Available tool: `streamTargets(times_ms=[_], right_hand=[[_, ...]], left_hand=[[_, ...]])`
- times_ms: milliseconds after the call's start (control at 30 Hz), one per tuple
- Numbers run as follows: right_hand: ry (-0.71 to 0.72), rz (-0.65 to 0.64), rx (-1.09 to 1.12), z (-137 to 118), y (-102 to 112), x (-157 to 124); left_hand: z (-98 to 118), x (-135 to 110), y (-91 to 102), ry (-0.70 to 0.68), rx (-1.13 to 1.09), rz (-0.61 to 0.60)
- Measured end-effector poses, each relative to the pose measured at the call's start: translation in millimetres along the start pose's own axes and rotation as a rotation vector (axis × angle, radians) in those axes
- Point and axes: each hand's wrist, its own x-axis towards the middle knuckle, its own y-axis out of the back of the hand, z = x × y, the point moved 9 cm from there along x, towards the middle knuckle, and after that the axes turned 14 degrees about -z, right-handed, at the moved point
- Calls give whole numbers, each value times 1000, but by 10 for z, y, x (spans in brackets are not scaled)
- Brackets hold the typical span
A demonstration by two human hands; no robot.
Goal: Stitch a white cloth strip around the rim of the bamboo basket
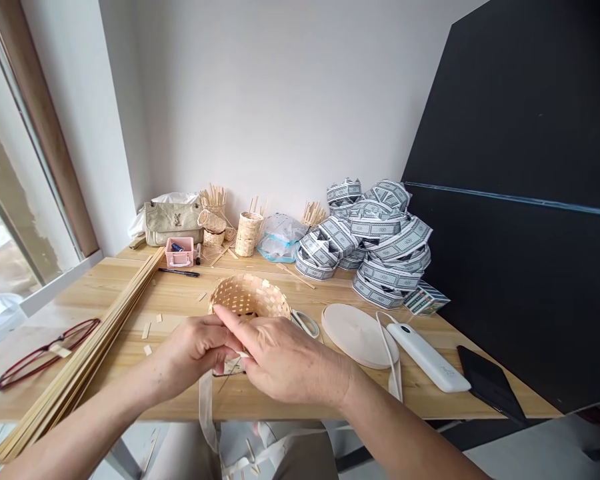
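Bright daylight from left window [0,220]; edges warped, corners perhaps soft

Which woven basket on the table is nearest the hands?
The wide, shallow basket, right at the left hand and right hand; the smaller baskets stand back by the wall.

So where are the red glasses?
In the head view, the red glasses lie at the far left of the table, beside the long bamboo strips, left of the left hand.
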Motion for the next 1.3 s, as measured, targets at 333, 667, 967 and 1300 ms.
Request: streamTargets(times_ms=[333, 667, 967, 1300], right_hand=[[-146, 240, 647, 372, 402, -251], [-106, 258, 1368, 570, -506, -739], [-210, 430, 1461, 1055, -1088, -882], [-424, 1088, 760, 1156, -138, -1337]], left_hand=[[78, -111, 132, -63, 120, 53], [-67, -305, 541, -16, 158, 344], [-263, -369, 731, 38, -43, 333], [-438, -361, 748, 110, -289, 152]])
